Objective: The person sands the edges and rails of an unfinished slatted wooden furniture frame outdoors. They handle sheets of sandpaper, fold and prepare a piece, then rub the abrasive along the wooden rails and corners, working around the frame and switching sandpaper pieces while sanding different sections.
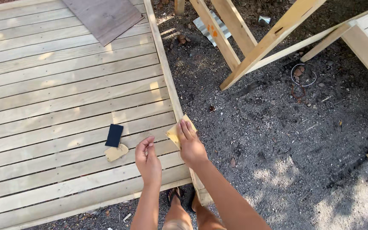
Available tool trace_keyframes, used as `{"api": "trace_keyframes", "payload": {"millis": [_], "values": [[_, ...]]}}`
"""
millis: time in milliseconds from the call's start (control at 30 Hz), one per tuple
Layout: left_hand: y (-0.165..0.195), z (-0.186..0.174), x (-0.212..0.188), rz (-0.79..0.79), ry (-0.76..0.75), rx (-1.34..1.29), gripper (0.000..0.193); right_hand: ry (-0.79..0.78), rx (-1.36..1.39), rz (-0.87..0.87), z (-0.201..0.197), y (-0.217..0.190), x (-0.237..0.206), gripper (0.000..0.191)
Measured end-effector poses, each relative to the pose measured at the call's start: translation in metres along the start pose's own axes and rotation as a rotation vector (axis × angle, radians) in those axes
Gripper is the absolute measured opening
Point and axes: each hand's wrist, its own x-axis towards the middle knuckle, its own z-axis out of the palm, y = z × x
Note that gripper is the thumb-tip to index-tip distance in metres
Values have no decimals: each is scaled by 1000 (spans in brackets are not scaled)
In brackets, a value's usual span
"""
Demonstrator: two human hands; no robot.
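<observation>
My right hand (190,145) presses a tan sheet of sandpaper (174,133) against the edge rail (163,64) of a pale wooden slatted deck (56,93). My left hand (146,159) hovers just left of it over the slats, fingers loosely curled and holding nothing. On the boards to the left lie a dark blue rectangular block (114,135) and a tan scrap of sandpaper (116,152) touching its near end.
A brown board (105,17) lies at the deck's far end. Right of the deck is dark gravelly soil (277,140) with a timber frame (252,38), a metal sheet (205,26), a wire loop (303,74). My sandalled feet (179,198) stand at the deck corner.
</observation>
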Motion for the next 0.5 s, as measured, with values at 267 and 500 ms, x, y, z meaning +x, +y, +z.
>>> {"api": "trace_keyframes", "payload": {"millis": [267, 500], "values": [[-1, -15, -28, 9, 13, 40, 20, -28, 218, 119, -2, -8, -55, 73], [-4, -13, -51, -43, -22, -121, 21, -8, 341, 186, 12, 2, -46, 67]]}}
